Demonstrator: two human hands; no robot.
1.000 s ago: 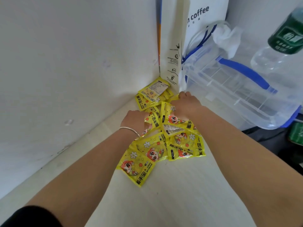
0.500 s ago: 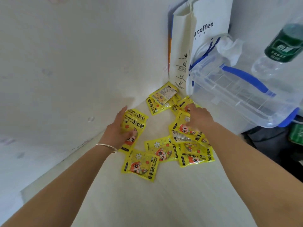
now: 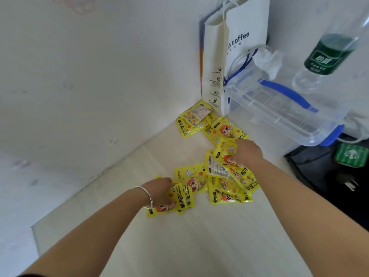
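Note:
Several yellow hand-warmer packets (image 3: 229,188) with a cartoon face lie scattered on a pale table (image 3: 199,246) in a wall corner. My left hand (image 3: 159,190), with a silver bracelet on the wrist, grips one packet (image 3: 182,197) over another lying flat at the near left of the pile. My right hand (image 3: 247,151) pinches a packet (image 3: 224,151) at the top of the middle heap. Two or three more packets (image 3: 194,118) lie against the wall in the far corner.
A white paper bag (image 3: 239,48) printed "coffee" stands in the corner. A clear plastic box (image 3: 283,112) with blue handles sits right of it, a crumpled tissue (image 3: 267,60) on top. A green-labelled bottle (image 3: 327,56) is at right. Dark bag (image 3: 319,176) past the table's right edge.
My left hand has drawn its packet back from near the wall to the pile's near-left edge. My right hand has pulled back slightly along the heap. The camera has shifted.

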